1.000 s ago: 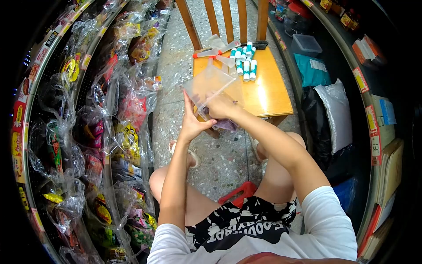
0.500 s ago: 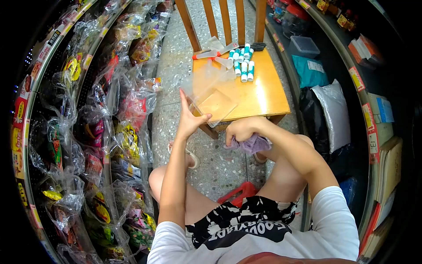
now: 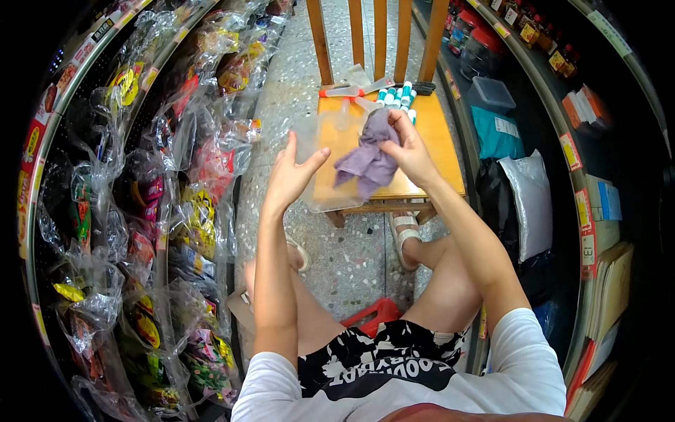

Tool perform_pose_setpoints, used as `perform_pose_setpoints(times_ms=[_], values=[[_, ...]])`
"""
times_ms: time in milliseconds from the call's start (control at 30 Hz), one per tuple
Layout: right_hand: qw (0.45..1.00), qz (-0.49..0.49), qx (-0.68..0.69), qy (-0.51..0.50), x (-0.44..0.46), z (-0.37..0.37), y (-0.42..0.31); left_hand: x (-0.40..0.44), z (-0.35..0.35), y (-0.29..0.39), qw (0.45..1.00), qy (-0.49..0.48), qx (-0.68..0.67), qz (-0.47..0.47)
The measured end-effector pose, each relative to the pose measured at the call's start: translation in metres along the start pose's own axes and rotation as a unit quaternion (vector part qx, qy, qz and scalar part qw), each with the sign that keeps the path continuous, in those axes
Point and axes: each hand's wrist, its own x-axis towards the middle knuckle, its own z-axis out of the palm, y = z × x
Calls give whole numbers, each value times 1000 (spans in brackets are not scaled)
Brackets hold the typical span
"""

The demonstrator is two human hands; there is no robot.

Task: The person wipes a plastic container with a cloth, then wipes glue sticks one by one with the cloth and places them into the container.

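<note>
My right hand (image 3: pixel 411 149) grips a crumpled purple cloth (image 3: pixel 369 158) above the wooden chair's seat (image 3: pixel 432 155). Fingers spread and thumb apart, my left hand (image 3: pixel 292 176) is open at the left side of a clear plastic box (image 3: pixel 327 205). Whether it touches the box I cannot tell. The box lies at the seat's left front, partly covered from view by the cloth. Behind the cloth are several white and teal tubes (image 3: pixel 406 93), some hidden by my right hand. Clear pieces with red ends (image 3: pixel 342 91) lie at the back left of the seat.
A dark brush (image 3: pixel 424 88) lies at the seat's back right. Shelves of plastic-wrapped packets (image 3: pixel 200 225) line the left side. On the right shelf are a teal parcel (image 3: pixel 496 132), a silver-white bag (image 3: pixel 527 204) and a clear tub (image 3: pixel 491 95). A red plastic object (image 3: pixel 376 316) is on the floor.
My right hand has lifted the purple cloth from below the seat's front edge to above the seat. My left hand has opened from the box, which now sits lower on the seat.
</note>
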Motion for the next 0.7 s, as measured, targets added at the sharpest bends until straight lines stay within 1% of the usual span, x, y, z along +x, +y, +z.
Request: perform_pose_setpoints(times_ms=[67, 100, 133, 200, 300, 367, 400, 433, 467, 567, 667, 700], values=[[989, -69, -126, -16, -2, 12, 9, 2, -3, 8, 1000, -8, 15, -14], [988, -56, -140, -28, -7, 22, 11, 4, -3, 12, 1000, -10, 11, -17], [967, -83, -229, -72, -10, 27, 10, 6, -2, 14, 1000, -12, 8, -19], [938, -113, -299, -133, -15, 39, 3, 16, 4, 13, 998, -18, 52, -24], [858, -68, -435, -263, -19, 46, 9, 28, 13, 25, 992, -54, 111, -31], [859, -48, -439, -259, -25, 47, 24, 30, 17, 44, 987, -103, 121, -39], [859, -39, -441, -257, -28, 48, 34, 27, 25, 48, 980, -91, 172, -27], [874, -50, -399, -273, -30, 48, 42, 23, 34, 51, 972, -78, 223, -16], [872, -62, -407, -266, -33, 48, 50, 21, 42, 53, 960, -64, 273, -5], [873, -88, -416, -239, -41, 57, 62, 20, 44, 54, 963, -63, 264, -11], [871, -203, -408, -184, -35, 57, 85, 16, 41, 53, 965, -67, 253, -6], [901, -144, -381, -150, -30, 59, 84, 15, 40, 53, 966, -67, 251, -4]])
